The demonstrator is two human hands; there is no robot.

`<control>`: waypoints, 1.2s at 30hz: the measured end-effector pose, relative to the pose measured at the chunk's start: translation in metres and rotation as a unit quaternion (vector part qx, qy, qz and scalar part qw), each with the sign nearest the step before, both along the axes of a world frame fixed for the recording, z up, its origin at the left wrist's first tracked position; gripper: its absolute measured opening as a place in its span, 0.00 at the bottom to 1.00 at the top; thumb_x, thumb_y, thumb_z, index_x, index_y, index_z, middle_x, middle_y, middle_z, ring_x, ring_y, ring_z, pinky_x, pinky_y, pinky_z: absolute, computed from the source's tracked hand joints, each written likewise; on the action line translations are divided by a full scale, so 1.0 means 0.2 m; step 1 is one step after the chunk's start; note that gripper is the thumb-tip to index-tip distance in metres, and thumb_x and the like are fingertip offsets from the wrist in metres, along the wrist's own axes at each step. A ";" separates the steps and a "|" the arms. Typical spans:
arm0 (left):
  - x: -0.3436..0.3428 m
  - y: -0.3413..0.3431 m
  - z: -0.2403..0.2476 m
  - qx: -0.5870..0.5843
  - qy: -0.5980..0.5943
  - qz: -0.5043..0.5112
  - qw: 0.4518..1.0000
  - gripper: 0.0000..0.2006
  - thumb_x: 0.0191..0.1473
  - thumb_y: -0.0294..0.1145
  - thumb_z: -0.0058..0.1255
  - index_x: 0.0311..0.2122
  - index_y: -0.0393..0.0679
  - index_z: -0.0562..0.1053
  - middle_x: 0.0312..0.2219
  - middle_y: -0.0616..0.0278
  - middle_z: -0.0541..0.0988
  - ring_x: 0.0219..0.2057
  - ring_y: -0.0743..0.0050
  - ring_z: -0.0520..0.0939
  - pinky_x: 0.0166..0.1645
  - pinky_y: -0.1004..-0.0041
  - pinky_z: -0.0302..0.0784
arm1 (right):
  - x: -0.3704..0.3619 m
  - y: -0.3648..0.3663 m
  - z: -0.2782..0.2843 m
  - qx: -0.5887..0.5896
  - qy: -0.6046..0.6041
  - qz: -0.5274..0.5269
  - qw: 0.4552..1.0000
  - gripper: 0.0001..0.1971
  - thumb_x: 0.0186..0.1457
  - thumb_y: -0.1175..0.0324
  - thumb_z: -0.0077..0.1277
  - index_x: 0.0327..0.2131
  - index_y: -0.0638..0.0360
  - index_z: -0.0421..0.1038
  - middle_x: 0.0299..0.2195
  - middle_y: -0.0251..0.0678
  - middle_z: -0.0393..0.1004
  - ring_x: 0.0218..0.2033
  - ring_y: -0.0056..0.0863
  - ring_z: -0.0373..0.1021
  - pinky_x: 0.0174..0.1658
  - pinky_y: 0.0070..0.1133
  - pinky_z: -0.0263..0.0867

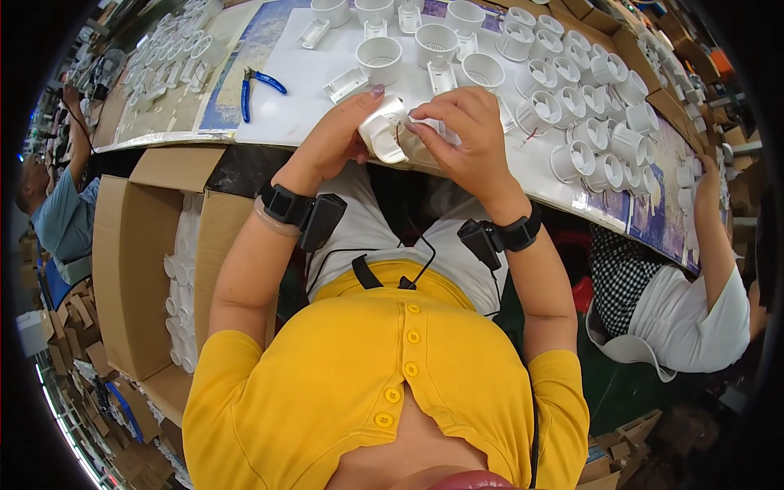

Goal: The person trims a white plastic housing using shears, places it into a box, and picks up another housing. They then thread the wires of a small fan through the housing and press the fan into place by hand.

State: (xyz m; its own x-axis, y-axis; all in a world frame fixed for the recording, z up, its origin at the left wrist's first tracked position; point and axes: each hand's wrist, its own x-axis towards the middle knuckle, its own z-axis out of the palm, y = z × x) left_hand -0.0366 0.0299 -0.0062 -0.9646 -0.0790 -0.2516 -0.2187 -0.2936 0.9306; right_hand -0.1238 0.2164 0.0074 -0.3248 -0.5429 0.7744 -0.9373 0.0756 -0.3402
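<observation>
My left hand (341, 135) grips a white plastic cup-shaped housing (381, 135), tilted at the near edge of the table. Thin wires show at the housing's right side. There the fingers of my right hand (465, 131) are pinched together; what lies between the fingertips is too small to make out, perhaps a wire. Just beyond my hands stand white round cups (379, 61) with slotted bottoms, and beside them lie small white rectangular plastic parts (346, 84).
Blue-handled cutting pliers (260, 90) lie left of my hands. Many white housings (572, 162) crowd the table's right side, more (175, 61) the far left. An open cardboard box (122, 269) with white parts stands at my left. People sit on both sides, one in a white sleeve (702, 318).
</observation>
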 end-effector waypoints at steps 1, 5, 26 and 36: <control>0.00 0.00 0.00 0.000 0.000 0.007 1.000 0.22 0.57 0.57 0.41 0.41 0.47 0.71 0.24 0.71 0.75 0.20 0.88 0.71 0.19 0.85 0.59 | 0.00 -0.01 -0.01 0.000 -0.001 0.002 1.000 0.10 0.40 0.72 0.61 0.31 0.51 0.75 0.30 0.30 0.72 0.35 0.31 0.66 0.42 0.25 0.59; 0.00 -0.01 -0.01 -0.009 0.001 0.013 1.000 0.21 0.57 0.56 0.41 0.41 0.47 0.70 0.24 0.71 0.74 0.19 0.87 0.71 0.18 0.85 0.59 | 0.00 -0.03 -0.02 -0.018 -0.014 0.013 1.000 0.08 0.40 0.72 0.61 0.28 0.50 0.76 0.27 0.27 0.72 0.33 0.28 0.66 0.40 0.25 0.59; 0.04 0.05 0.04 -0.066 0.014 0.097 0.993 0.21 0.59 0.49 0.43 0.47 0.41 0.69 0.25 0.68 0.74 0.18 0.87 0.71 0.17 0.85 0.61 | 0.04 -0.06 0.06 0.085 -0.038 0.007 0.996 0.06 0.42 0.71 0.59 0.26 0.53 0.73 0.25 0.30 0.71 0.29 0.31 0.66 0.37 0.24 0.60; 0.05 0.04 -0.03 -0.160 0.113 0.100 0.976 0.18 0.60 0.45 0.41 0.48 0.43 0.70 0.28 0.68 0.75 0.21 0.89 0.71 0.19 0.86 0.63 | -0.03 -0.06 0.11 0.140 -0.251 0.071 0.955 0.10 0.45 0.66 0.61 0.28 0.60 0.72 0.25 0.31 0.73 0.30 0.27 0.68 0.40 0.23 0.64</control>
State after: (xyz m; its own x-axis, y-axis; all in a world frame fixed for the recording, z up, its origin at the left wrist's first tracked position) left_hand -0.0260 0.0371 -0.0122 -0.9497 -0.3115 0.0333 0.0338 0.0038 0.9994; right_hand -0.1289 0.2043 0.0290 -0.5247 -0.7719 0.3589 -0.6686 0.1127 -0.7351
